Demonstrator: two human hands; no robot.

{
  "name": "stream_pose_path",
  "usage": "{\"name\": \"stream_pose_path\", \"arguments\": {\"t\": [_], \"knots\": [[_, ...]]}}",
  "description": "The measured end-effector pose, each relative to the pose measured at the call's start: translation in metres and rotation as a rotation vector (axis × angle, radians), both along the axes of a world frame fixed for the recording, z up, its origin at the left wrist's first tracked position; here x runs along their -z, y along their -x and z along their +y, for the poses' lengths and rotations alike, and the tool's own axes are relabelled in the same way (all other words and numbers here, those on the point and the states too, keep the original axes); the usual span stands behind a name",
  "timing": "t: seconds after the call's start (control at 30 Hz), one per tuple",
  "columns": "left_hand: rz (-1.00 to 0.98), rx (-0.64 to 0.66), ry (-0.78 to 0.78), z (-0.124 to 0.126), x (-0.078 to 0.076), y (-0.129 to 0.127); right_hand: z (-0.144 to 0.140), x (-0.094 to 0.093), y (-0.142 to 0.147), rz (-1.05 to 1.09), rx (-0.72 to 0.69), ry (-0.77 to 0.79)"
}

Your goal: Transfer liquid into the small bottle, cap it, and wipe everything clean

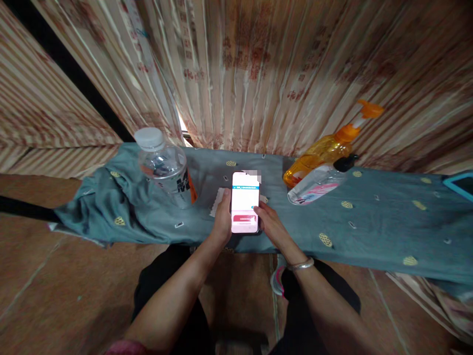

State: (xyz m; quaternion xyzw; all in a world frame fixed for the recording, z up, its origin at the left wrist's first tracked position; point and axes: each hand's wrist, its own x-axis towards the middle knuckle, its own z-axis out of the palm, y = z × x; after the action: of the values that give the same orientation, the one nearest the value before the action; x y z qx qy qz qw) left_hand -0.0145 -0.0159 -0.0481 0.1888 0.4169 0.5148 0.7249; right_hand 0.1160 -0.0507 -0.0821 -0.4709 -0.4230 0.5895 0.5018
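A smartphone (245,202) with a lit screen is upright in the middle of the view, above the cloth-covered table. My left hand (222,217) grips its left edge, the thumb lying along the side. At the right edge is my right hand (271,224), its thumb touching the lower right of the screen and its other fingers partly hidden behind the phone. The screen shows a blue bar and a red button; the text is too small to read. Behind my left hand lies a pale piece with a jagged edge (216,204), partly covered.
A clear plastic bottle with a white cap (166,172) stands left on the green patterned cloth (369,227). To the right are an orange pump bottle (320,158) and a clear bottle with a black top (318,185). A blue-edged object (458,186) sits far right. Curtains (236,74) hang behind.
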Motion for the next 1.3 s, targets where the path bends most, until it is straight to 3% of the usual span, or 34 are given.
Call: {"name": "stream_pose_path", "arguments": {"t": [0.5,0.73,1.07,1.3], "knots": [[-0.037,-0.007,0.037,-0.001,-0.004,0.000,-0.001,0.015,-0.002,-0.051,-0.017,-0.008],[-0.011,0.002,0.038,0.000,-0.006,0.000,-0.003,0.008,-0.001,-0.109,-0.020,-0.024],[0.021,0.020,0.012,0.000,-0.002,0.000,-0.011,-0.018,0.005,-0.137,-0.038,0.008],[0.021,-0.026,-0.011,0.001,-0.005,0.003,-0.013,-0.015,0.010,-0.092,-0.109,0.089]]}}
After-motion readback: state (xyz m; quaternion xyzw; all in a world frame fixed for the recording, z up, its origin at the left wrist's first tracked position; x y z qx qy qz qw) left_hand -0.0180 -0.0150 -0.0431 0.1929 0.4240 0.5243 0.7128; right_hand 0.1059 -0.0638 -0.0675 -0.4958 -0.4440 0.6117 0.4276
